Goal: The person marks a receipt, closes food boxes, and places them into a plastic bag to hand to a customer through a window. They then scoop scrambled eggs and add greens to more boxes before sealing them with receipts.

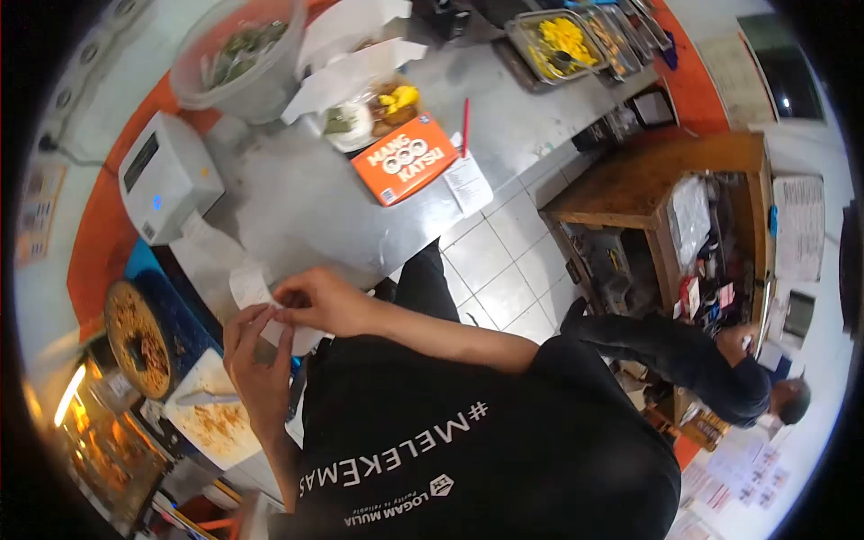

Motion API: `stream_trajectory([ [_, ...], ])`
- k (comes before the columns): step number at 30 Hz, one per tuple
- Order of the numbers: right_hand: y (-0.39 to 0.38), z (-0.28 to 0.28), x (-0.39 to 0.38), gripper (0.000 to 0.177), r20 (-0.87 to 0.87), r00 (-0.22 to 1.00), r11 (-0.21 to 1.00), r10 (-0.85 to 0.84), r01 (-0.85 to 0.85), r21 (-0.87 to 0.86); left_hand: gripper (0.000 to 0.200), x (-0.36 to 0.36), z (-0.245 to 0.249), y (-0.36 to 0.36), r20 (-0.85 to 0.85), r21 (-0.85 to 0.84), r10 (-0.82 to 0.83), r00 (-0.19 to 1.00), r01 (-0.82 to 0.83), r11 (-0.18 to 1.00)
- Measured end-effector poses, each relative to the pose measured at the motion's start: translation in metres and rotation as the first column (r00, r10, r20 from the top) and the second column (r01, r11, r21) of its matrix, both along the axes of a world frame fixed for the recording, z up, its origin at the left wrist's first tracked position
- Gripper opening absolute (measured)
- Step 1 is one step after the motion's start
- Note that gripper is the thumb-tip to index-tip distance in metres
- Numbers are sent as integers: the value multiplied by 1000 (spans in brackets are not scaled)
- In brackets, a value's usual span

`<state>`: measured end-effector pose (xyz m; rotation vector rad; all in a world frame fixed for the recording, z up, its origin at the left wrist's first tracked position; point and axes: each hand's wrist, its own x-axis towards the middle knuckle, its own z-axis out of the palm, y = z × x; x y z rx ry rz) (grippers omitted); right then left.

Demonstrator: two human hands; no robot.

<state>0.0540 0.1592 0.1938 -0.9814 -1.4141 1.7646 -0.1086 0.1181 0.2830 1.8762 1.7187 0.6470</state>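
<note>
A long white receipt strip [250,283] runs from the white receipt printer [171,180] on the counter down to my hands. My left hand [255,355] pinches the strip between thumb and fingers from the left. Right beside it, my right hand [317,301] grips the same paper with thumb and bent fingers, their tips nearly meeting the left ones. A loose end of the paper shows below my right hand. Beyond the hands, an orange and white food box [405,160] stands on the steel counter [297,207], with a slip [469,185] and a red pen [465,128] beside it.
A clear tub of wrapped greens [247,54] and trays of yellow food [562,45] stand along the back. On the left are a round pan [139,337] and a cutting board [211,418] with a knife. A person in dark clothes [684,360] works by a wooden cabinet [621,180].
</note>
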Motion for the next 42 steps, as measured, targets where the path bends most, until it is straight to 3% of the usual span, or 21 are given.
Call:
stream_trajectory([
  [3, -9, -16, 7, 27, -1, 996, 975, -91, 90, 204, 28, 5, -11, 1, -71, 95, -49, 996, 55, 994],
  [4, -7, -12, 13, 31, 9, 999, 985, -40, 38, 168, 29, 10, -8, 1, -60, 66, -37, 998, 41, 997],
  [7, -15, -8, 20, 27, -172, 970, 983, -170, 179, 35, 25, 18, -8, 3, -44, 94, -75, 996, 79, 992],
  [8, -16, -13, 23, 36, -152, 974, 977, -171, 188, 104, 21, 17, -11, 4, -52, 120, -72, 996, 78, 990],
  [12, -12, 4, 38, 68, -153, 982, 990, -108, 120, 77, 24, 16, -11, 4, -34, 147, -48, 998, 52, 988],
  [13, -11, 4, 39, 66, -181, 977, 981, -111, 137, 139, 25, 19, -6, 4, 32, 148, -40, 999, 35, 988],
  [17, -15, 21, 43, 60, -277, 949, 987, -148, 125, -98, 36, 12, -9, 1, 66, 193, -46, 997, 32, 981],
  [19, -17, 22, 43, 58, -254, 959, 991, -126, 108, -83, 42, 14, -6, 1, 153, 212, 30, 988, -62, 975],
  [21, -20, 23, 43, 57, -214, 971, 994, -105, 94, -61, 47, 9, -12, -3, 449, 69, 136, 883, -186, 980],
  [23, -24, 23, 42, 56, -157, 984, 996, -87, 81, -40, 51, -1, -30, -9, 801, -259, 326, 501, -200, 945],
  [26, -31, 12, 38, 52, -160, 984, 994, -75, 60, -95, 55, -15, -40, -19, 778, -320, 346, 524, -144, 936],
  [29, -33, 7, 30, 40, -295, 949, 980, -106, 50, -191, 59, -16, -40, -25, 750, -325, 334, 571, -121, 938],
  [33, -29, 6, 18, 23, -223, 959, 960, -174, 115, -256, 61, -10, -31, -26, 767, -253, 287, 574, -142, 957],
  [36, -25, 9, 14, 15, -227, 961, 968, -156, 104, -227, 56, -7, -22, -25, 512, -102, 314, 799, -307, 946],
  [39, -25, 13, 14, 12, -211, 969, 978, -125, 85, -190, 41, -4, 3, -21, 115, 333, 198, 973, -225, 915],
  [42, -26, 13, 15, 12, -169, 982, 995, -82, 71, -71, 26, -8, -3, -17, 44, 321, 53, 998, -64, 945],
])
